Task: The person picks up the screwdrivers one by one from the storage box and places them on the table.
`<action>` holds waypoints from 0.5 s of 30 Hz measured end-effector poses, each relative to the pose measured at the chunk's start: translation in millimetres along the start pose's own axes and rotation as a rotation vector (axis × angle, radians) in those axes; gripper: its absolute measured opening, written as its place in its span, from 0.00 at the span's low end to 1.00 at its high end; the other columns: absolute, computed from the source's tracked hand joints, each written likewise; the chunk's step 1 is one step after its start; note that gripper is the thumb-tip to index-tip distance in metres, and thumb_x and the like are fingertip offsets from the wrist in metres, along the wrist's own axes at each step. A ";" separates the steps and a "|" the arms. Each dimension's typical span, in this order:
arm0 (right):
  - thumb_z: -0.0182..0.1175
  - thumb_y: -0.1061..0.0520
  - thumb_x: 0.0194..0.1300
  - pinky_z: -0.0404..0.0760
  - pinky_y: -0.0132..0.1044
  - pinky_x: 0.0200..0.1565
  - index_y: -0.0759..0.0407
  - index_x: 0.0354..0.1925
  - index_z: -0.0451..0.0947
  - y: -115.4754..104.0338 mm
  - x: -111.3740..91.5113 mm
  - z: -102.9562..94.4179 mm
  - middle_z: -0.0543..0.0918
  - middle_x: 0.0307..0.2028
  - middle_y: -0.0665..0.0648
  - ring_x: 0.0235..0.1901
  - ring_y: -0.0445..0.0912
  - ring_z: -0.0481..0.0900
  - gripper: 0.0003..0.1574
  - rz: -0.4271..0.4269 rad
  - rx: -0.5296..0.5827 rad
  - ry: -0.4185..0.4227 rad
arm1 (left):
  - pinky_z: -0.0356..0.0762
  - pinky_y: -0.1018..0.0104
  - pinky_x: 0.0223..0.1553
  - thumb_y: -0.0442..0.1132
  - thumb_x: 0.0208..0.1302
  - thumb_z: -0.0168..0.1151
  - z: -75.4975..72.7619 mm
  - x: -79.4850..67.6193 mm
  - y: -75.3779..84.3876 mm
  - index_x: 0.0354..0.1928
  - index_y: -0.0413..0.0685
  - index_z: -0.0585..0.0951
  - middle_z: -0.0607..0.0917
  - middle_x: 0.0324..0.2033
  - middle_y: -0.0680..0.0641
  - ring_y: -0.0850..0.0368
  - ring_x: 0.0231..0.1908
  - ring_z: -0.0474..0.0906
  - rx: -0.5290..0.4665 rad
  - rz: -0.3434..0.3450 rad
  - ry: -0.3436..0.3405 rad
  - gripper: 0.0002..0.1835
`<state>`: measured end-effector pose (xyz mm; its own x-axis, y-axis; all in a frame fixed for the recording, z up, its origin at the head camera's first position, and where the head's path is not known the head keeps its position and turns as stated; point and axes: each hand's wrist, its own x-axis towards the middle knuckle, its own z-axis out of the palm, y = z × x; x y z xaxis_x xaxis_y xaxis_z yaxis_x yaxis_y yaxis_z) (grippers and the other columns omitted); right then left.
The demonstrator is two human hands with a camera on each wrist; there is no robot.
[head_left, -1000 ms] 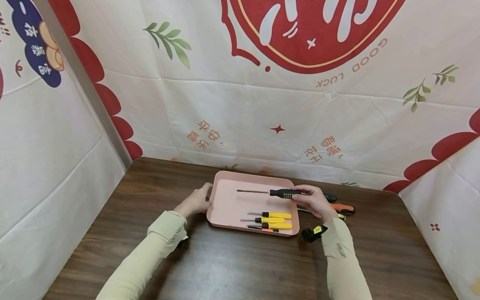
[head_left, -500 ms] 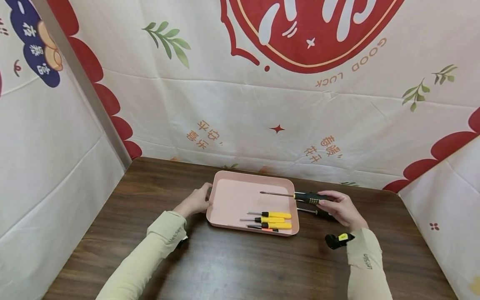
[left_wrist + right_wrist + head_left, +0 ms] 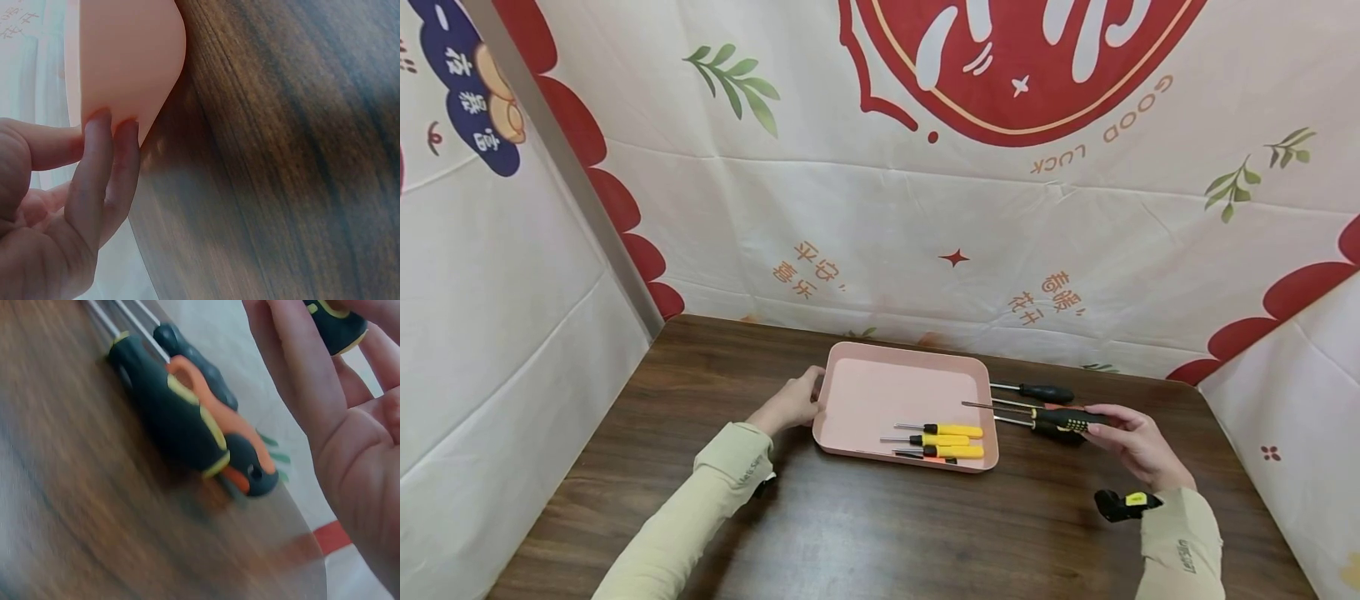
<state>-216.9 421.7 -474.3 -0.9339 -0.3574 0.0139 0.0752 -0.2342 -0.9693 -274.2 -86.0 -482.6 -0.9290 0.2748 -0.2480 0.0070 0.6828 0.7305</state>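
The left hand (image 3: 790, 404) is clamped on the left wall of a shallow pink rectangular tray with rounded corners (image 3: 880, 383), its fingers on the outer face. The right hand (image 3: 1138, 443) pinches the butt end of a black-handled screwdriver with yellow markings (image 3: 1060, 417). The 2 hands are well apart, with the tray and this screwdriver between them. The screwdriver points left, its shaft crossing above the tray's right wall and its tip over the tray's interior.

Inside the tray, near its front right corner, lie 3 small yellow-handled screwdrivers with black collars (image 3: 958, 432), shafts to the left. A red-and-black object (image 3: 951, 461) shows partly beneath the nearest of them.

Just right of the tray, 3 larger screwdrivers lie on the dark brown wood-grain table (image 3: 880, 533): a plain black-handled screwdriver (image 3: 1048, 392) at the back, an orange-and-black-handled screwdriver (image 3: 222, 412) in the middle and a thick black-and-yellow-handled screwdriver (image 3: 165, 406) in front. In the head view, the held screwdriver partly covers the latter 2. Behind the table hangs a white printed cloth (image 3: 880, 208).

Compared with 1.0 s ago, the right hand and its screwdriver have shifted rightward; the left hand, tray and yellow-handled screwdrivers look unmoved.
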 end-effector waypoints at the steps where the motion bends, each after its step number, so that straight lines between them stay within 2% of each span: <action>1: 0.44 0.76 0.62 0.79 0.35 0.43 0.59 0.50 0.78 1.7 -2.7 -3.4 0.79 0.46 0.49 0.42 0.43 0.81 0.26 -0.002 0.004 -0.005 | 0.78 0.66 0.24 0.24 0.54 0.55 0.1 -0.1 0.0 0.62 0.40 0.60 0.78 0.32 0.41 0.55 0.26 0.75 0.000 -0.002 -0.001 0.31; 2: 0.45 0.76 0.62 0.78 0.35 0.44 0.58 0.50 0.78 3.3 -5.2 -6.9 0.79 0.46 0.48 0.43 0.43 0.80 0.25 0.003 0.006 -0.001 | 0.77 0.66 0.24 0.24 0.54 0.55 0.1 0.2 -0.1 0.62 0.40 0.60 0.78 0.32 0.41 0.55 0.26 0.75 0.003 -0.003 0.001 0.31; 3: 0.47 0.75 0.61 0.78 0.36 0.45 0.58 0.50 0.78 13.9 -6.0 -22.5 0.77 0.49 0.50 0.44 0.44 0.80 0.24 -0.005 0.031 -0.029 | 0.77 0.66 0.24 0.24 0.54 0.55 0.3 0.4 -0.3 0.62 0.40 0.60 0.78 0.32 0.41 0.55 0.26 0.75 0.004 -0.002 0.002 0.31; 7: 0.48 0.74 0.61 0.77 0.38 0.46 0.60 0.51 0.76 14.5 -16.2 -30.4 0.77 0.48 0.52 0.44 0.45 0.80 0.23 0.001 0.065 -0.037 | 0.77 0.66 0.23 0.23 0.53 0.55 1.1 1.3 -1.6 0.62 0.40 0.60 0.78 0.31 0.42 0.56 0.25 0.75 0.005 0.006 0.000 0.32; 9: 0.46 0.75 0.62 0.77 0.38 0.46 0.61 0.51 0.76 11.6 -20.9 -30.2 0.77 0.47 0.53 0.44 0.46 0.80 0.23 0.003 0.089 -0.039 | 0.77 0.66 0.23 0.23 0.53 0.55 0.9 1.6 -1.6 0.62 0.40 0.60 0.78 0.31 0.42 0.56 0.25 0.75 0.007 0.008 0.001 0.32; 10: 0.43 0.76 0.63 0.77 0.38 0.45 0.61 0.51 0.76 1.1 -25.0 -17.5 0.78 0.45 0.52 0.43 0.45 0.80 0.24 0.010 0.075 -0.011 | 0.77 0.67 0.23 0.23 0.53 0.55 0.8 1.5 -1.5 0.62 0.40 0.60 0.78 0.31 0.42 0.56 0.25 0.75 0.009 0.008 0.000 0.32; 15: 0.38 0.77 0.64 0.78 0.37 0.45 0.60 0.50 0.77 0.4 -36.1 -20.8 0.78 0.43 0.53 0.43 0.45 0.80 0.28 0.035 0.131 0.014 | 0.77 0.67 0.24 0.24 0.54 0.55 0.1 1.0 -0.5 0.62 0.40 0.60 0.78 0.31 0.43 0.56 0.25 0.74 0.019 0.004 0.002 0.32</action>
<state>-190.4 453.3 -480.4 -0.9347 -0.3546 -0.0237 0.1518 -0.3380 -0.9288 -275.1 -86.0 -483.3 -0.9297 0.2760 -0.2439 0.0176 0.6947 0.7191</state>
